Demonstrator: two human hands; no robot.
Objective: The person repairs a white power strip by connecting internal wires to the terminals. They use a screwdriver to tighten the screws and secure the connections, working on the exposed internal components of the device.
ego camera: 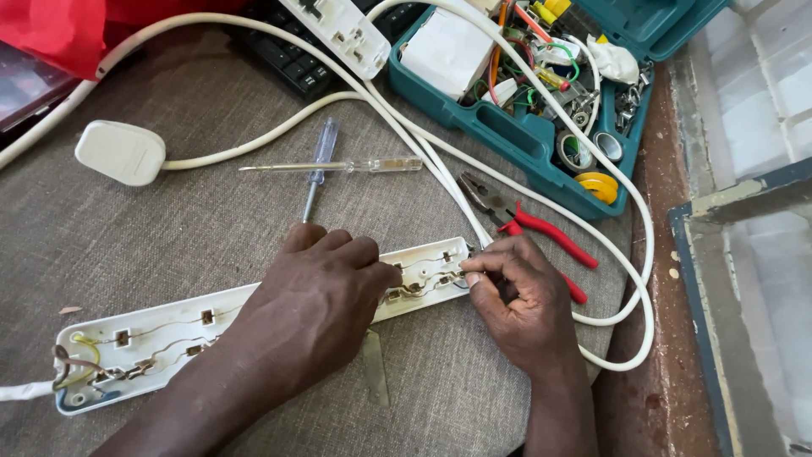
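Centrally, an opened white plastic power strip lies flat on coarse grey-brown woven cloth, its long shallow shell showing thin brass contact strips and small square slots. The left hand rests palm-down across its middle, fingers curled loosely over the far edge and pressing the shell to the cloth. The right hand sits at the strip's 3 o'clock end, thumb and forefinger pinched together at the brass contacts there; what they pinch is too small to tell. At the strip's 9 o'clock end, short coloured wires loop into the casing. At 12 o'clock from the hands lie two slim screwdrivers, one with a clear handle, one with a bluish handle, crossing each other. Red-handled pliers lie at 1 o'clock, under smooth white round cable. A white moulded plug sits at 10 o'clock. A teal plastic toolcase, crammed with wires, tape rolls and metal bits, stands at 1 o'clock.
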